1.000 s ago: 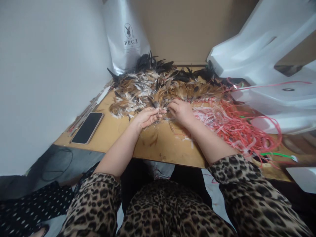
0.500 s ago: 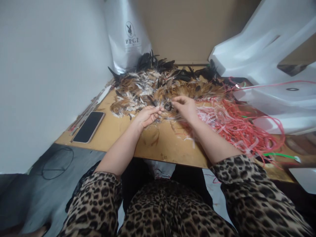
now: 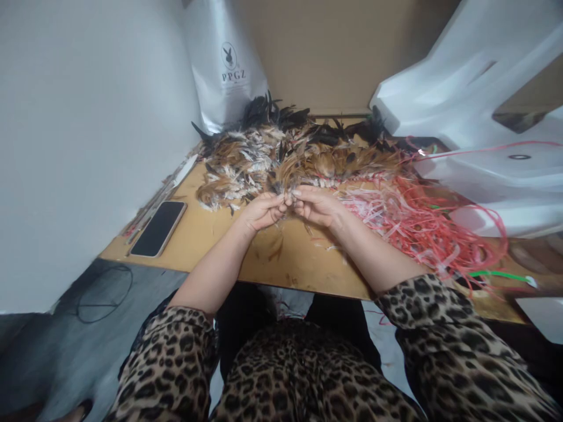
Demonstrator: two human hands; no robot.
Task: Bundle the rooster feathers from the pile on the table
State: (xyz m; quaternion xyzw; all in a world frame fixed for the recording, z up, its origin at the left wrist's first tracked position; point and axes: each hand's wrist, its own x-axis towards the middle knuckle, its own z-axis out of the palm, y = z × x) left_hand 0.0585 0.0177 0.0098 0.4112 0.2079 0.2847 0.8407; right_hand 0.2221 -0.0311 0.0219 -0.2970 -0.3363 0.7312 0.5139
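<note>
A scuffed tan worktop point(image 3: 211, 234) sits in a white-walled corner, strewn with fluffy brown feathers point(image 3: 281, 155) and glossy red strips point(image 3: 417, 225). At the pile's near edge, left hand point(image 3: 259, 212) and right hand point(image 3: 317, 206) meet, each grip pinched shut on a small feather tuft point(image 3: 288, 193).

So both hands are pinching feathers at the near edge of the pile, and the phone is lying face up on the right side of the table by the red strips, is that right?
Not quite. The phone lies on the left side of the table, near the white wall, away from the red strips. The head view shows it. The left hand and right hand do meet at the near edge of the feather pile.
</note>
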